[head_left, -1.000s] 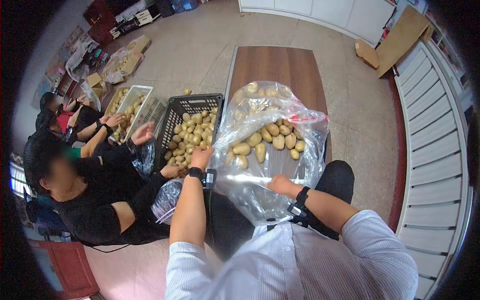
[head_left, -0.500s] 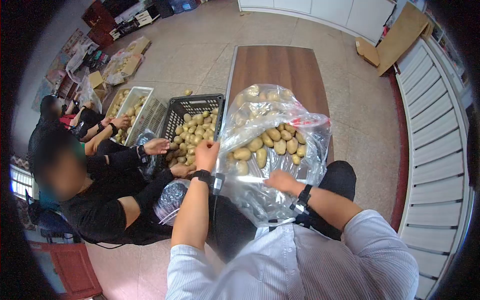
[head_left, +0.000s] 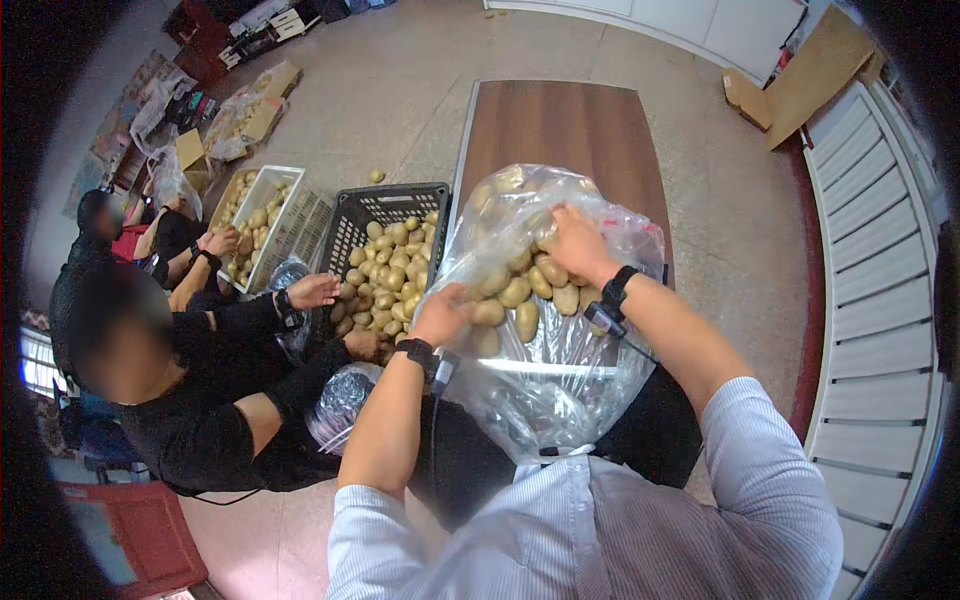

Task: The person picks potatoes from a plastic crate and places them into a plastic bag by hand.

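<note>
A large clear plastic bag (head_left: pixel 560 400) of potatoes (head_left: pixel 526 318) lies over the near end of the brown table and hangs towards my lap. My left hand (head_left: pixel 440 318) is at the bag's left side, its fingers closed on the film beside the potatoes. Over the upper part of the bag is my right hand (head_left: pixel 580 245), fingers curled on the film above the potato pile; its fingertips are partly hidden. Several potatoes show between my hands, while others farther back are blurred by the plastic.
The brown table (head_left: pixel 560 125) runs away from me. To its left stands a black crate (head_left: pixel 345 225) of potatoes, with a co-worker (head_left: pixel 190 400) reaching into it. Beyond are a white crate (head_left: pixel 300 225), another person and open boxes. A white radiator (head_left: pixel 850 300) lines the right wall.
My right hand has moved from the near edge of the bag up and away onto its upper part. My left hand has shifted slightly right and nearer, and the bag's film has been rearranged.
</note>
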Demonstrator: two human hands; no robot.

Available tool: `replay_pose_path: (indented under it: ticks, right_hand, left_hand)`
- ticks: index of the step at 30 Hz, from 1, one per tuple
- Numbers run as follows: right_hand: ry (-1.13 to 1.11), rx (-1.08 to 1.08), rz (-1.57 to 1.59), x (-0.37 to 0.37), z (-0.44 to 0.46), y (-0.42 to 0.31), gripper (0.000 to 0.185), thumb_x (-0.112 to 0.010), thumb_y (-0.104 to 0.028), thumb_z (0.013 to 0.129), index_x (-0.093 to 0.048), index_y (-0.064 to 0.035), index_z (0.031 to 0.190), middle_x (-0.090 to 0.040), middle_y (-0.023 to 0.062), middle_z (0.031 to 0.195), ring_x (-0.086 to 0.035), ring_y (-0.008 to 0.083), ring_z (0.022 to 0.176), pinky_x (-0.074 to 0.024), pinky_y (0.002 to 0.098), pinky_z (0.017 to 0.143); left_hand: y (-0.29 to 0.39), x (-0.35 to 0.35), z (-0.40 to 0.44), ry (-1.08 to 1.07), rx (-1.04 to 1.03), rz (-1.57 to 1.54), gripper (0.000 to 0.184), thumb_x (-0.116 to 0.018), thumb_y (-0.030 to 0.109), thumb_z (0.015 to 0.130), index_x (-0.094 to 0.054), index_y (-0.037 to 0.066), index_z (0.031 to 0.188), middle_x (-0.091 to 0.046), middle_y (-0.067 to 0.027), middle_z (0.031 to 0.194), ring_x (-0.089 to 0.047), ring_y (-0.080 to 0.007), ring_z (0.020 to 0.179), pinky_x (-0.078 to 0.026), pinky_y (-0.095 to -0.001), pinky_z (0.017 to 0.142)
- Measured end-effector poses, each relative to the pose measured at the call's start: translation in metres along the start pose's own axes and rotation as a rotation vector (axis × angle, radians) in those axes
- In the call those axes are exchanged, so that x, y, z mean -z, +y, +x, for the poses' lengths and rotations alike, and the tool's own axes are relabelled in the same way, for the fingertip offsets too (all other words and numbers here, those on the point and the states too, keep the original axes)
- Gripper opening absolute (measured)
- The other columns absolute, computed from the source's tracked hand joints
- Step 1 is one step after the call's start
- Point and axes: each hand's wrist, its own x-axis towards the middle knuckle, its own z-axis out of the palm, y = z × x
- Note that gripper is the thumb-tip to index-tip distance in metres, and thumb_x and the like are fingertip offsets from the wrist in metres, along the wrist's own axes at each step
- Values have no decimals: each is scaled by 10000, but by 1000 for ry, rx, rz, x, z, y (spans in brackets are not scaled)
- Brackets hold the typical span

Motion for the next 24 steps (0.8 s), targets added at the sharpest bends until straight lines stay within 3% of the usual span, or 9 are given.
replay_pose_path:
  ticks: [4, 7, 9, 11, 12, 16, 21, 23, 24]
  right_hand:
    - [14, -37, 153, 3, 20, 17, 676, -605, -229, 773, -377, 64, 1339, -311, 293, 1431, -360, 444, 1286, -322, 422, 1078]
    - [39, 10, 173, -1, 41, 38, 697, -552, -199, 787, -312, 67, 1385, -218, 327, 1462, -253, 423, 1359, -222, 398, 1141]
    - [19, -39, 158, 7, 55, 42, 734, -576, -191, 772, -287, 75, 1391, -234, 335, 1449, -257, 414, 1360, -220, 396, 1142]
    - [114, 91, 39, 9, 74, 54, 752, -593, -177, 761, -278, 58, 1402, -268, 328, 1436, -254, 407, 1364, -230, 398, 1139]
    - [142, 92, 30, 9, 83, 62, 742, -596, -164, 763, -286, 43, 1404, -305, 314, 1422, -274, 398, 1358, -245, 399, 1133]
    - [146, 59, 111, 15, 100, 84, 728, -565, -170, 797, -251, -22, 1437, -316, 261, 1448, -345, 380, 1328, -308, 398, 1098]
    - [-4, 12, 77, -18, 98, 123, 674, -570, -209, 799, -333, -8, 1397, -450, 258, 1354, -424, 367, 1273, -360, 413, 1051]
    - [64, 83, -17, -26, 82, 122, 564, -578, -199, 798, -437, 15, 1301, -495, 261, 1294, -484, 381, 1203, -397, 434, 1006]
    - [-6, 3, 41, -15, 74, 109, 461, -586, -182, 791, -496, 38, 1186, -536, 257, 1220, -522, 395, 1136, -429, 449, 959]
  left_hand:
    - [8, 7, 8, 173, 7, 24, 468, -642, 212, 793, -566, 25, 1215, -602, -232, 1161, -579, -352, 1089, -455, -392, 930]
    - [4, 12, 23, 270, 55, -75, 487, -640, 226, 793, -560, 38, 1235, -613, -230, 1125, -604, -318, 1035, -463, -372, 907]
    - [22, 26, 25, 262, 116, -92, 483, -622, 221, 821, -545, 80, 1276, -603, -172, 1190, -596, -263, 1036, -474, -353, 867]
    - [30, 34, 29, 301, 371, -777, 447, -590, 213, 863, -538, 135, 1300, -553, -96, 1287, -556, -201, 1082, -472, -346, 849]
    - [15, 37, 33, 256, 330, -915, 434, -556, 238, 911, -501, 153, 1333, -465, -47, 1382, -503, -209, 1162, -457, -378, 872]
    - [-13, 33, 34, 261, 425, -1260, 508, -503, 290, 948, -374, 117, 1408, -401, -41, 1430, -483, -265, 1196, -425, -432, 914]
    - [-49, 17, 21, 303, 522, -1136, 474, -477, 288, 956, -385, 109, 1385, -394, -24, 1419, -497, -278, 1155, -437, -456, 866]
    - [-66, 13, 15, 286, 576, -1086, 598, -589, 329, 904, -359, 74, 1393, -472, -42, 1342, -524, -247, 1131, -453, -431, 869]
    - [-57, 14, 12, 335, 588, -1046, 539, -590, 307, 901, -417, 66, 1351, -522, -39, 1269, -540, -226, 1100, -462, -422, 851]
